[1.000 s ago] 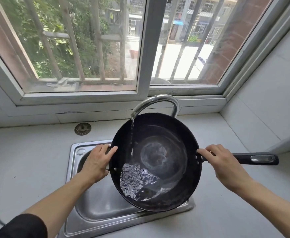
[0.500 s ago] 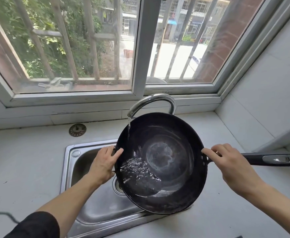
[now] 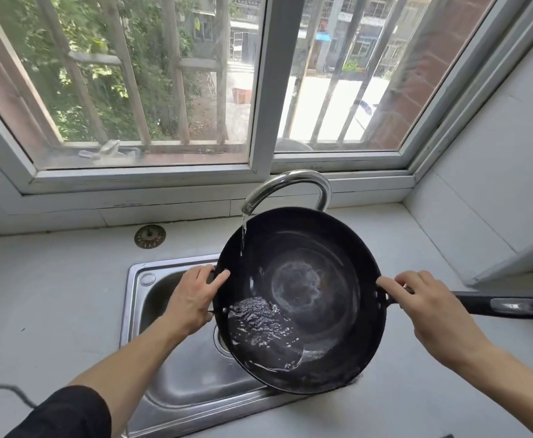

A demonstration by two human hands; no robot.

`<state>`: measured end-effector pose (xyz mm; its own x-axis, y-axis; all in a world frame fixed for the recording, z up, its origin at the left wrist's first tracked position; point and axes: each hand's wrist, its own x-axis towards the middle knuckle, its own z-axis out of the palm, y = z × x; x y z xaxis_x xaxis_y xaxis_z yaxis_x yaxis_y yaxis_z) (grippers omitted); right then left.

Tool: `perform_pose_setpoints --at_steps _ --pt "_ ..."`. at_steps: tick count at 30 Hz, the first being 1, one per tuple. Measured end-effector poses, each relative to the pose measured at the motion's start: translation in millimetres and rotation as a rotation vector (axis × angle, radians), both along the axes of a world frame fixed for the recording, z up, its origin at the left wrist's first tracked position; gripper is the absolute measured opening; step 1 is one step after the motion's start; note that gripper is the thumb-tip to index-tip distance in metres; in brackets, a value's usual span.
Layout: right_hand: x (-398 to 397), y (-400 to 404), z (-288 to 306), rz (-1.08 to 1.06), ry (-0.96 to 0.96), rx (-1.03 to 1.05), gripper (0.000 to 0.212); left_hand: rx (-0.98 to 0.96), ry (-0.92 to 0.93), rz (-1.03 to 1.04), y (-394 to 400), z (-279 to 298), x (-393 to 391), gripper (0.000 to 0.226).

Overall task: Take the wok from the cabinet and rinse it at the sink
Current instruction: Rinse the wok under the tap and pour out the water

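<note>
While water falls from the faucet (image 3: 285,188) onto its 10 o'clock rim, the wok (image 3: 303,298) is held tilted over the sink (image 3: 176,368), water pooled at its 7 o'clock side. The long handle (image 3: 505,306) points to 3 o'clock; the left hand (image 3: 192,303) is closed on the rim's side handle, the right hand (image 3: 432,314) around the handle base.

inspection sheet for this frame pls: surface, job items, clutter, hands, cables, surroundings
Surface: pale countertop, bare and dry-looking around the sink.
Job's things: dark wok held tilted over the sink; faucet running a thin stream into it; water pooled at its lower left.
Clutter: round drain strainer lying on the counter behind the sink.
Hands: left hand grips the wok's rim-side helper handle; right hand holds the long handle.
Cables: one dark cable at the lower left edge.
Surroundings: barred window, tiled wall on the right.
</note>
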<state>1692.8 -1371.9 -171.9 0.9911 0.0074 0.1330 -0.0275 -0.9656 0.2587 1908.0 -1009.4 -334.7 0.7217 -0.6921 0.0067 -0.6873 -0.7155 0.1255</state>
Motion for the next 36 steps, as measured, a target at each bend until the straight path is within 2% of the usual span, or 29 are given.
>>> perform_pose_setpoints --at_steps 5,19,25,36 --pt "9.3 11.3 -21.2 0.020 0.010 0.085 0.089 0.032 -0.023 0.054 27.2 10.0 5.9 0.115" --pt "66.0 42.5 -55.8 0.098 -0.014 0.224 0.085 0.090 -0.160 0.179 93.5 37.2 22.4 0.102" --pt "89.2 44.0 -61.6 0.126 -0.065 0.255 0.081 0.098 -0.216 0.243 98.5 50.0 37.9 0.109" --pt "102.8 29.0 -74.0 0.134 -0.110 0.277 0.081 0.054 -0.320 0.251 85.7 49.9 54.9 0.107"
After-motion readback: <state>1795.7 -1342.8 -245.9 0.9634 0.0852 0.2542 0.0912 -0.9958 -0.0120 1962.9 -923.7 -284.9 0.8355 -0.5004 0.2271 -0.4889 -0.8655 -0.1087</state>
